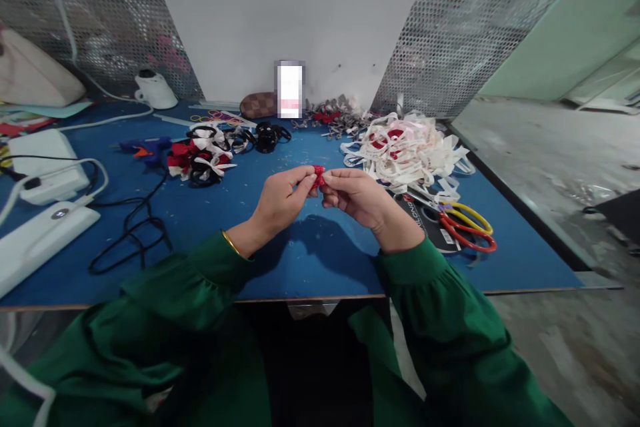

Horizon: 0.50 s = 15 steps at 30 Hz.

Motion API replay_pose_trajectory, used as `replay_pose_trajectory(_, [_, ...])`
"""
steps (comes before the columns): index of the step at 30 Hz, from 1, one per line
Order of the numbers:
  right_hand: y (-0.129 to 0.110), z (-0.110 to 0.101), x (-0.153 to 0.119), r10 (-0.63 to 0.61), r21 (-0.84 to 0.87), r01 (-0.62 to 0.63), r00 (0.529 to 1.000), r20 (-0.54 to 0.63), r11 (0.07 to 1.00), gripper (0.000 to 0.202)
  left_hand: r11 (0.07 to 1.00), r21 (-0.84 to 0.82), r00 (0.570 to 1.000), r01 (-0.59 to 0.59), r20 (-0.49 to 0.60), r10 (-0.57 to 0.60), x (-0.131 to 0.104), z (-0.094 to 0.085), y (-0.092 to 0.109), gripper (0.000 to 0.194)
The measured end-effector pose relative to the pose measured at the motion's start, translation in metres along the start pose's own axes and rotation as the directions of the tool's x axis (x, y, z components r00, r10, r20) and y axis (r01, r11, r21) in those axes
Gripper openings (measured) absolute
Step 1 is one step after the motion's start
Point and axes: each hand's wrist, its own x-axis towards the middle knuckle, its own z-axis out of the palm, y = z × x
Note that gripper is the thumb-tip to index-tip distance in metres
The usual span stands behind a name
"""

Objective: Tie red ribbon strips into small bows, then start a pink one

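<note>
A small piece of red ribbon is pinched between my two hands above the middle of the blue table. My left hand grips it from the left between thumb and fingers. From the right, my right hand pinches its other edge. The fingers cover much of the ribbon, so its full shape is hidden. Left of my hands lies a pile of red, white and black bows with hair ties. A heap of white and pale ribbon strips with some red pieces lies to the right.
Scissors with red and yellow handles rest on a black card at right. Metal clips and a propped phone stand at the back. At left are a blue glue gun, white power strips and loose black cable.
</note>
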Motion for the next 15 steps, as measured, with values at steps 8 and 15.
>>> replay_pose_trajectory(8, [0.0077, 0.0018, 0.0049, -0.045, 0.058, 0.053, 0.99, -0.135, 0.997, 0.025, 0.966, 0.227, 0.991, -0.123, -0.015, 0.129, -0.0009, 0.0053, -0.0057, 0.035])
replay_pose_trajectory(15, [0.0055, 0.0024, 0.0029, -0.102, 0.001, 0.103, 0.987, -0.126, 0.995, 0.023, 0.982, -0.174, 0.997, 0.074, -0.022, -0.079, 0.0012, 0.0033, -0.0016, 0.028])
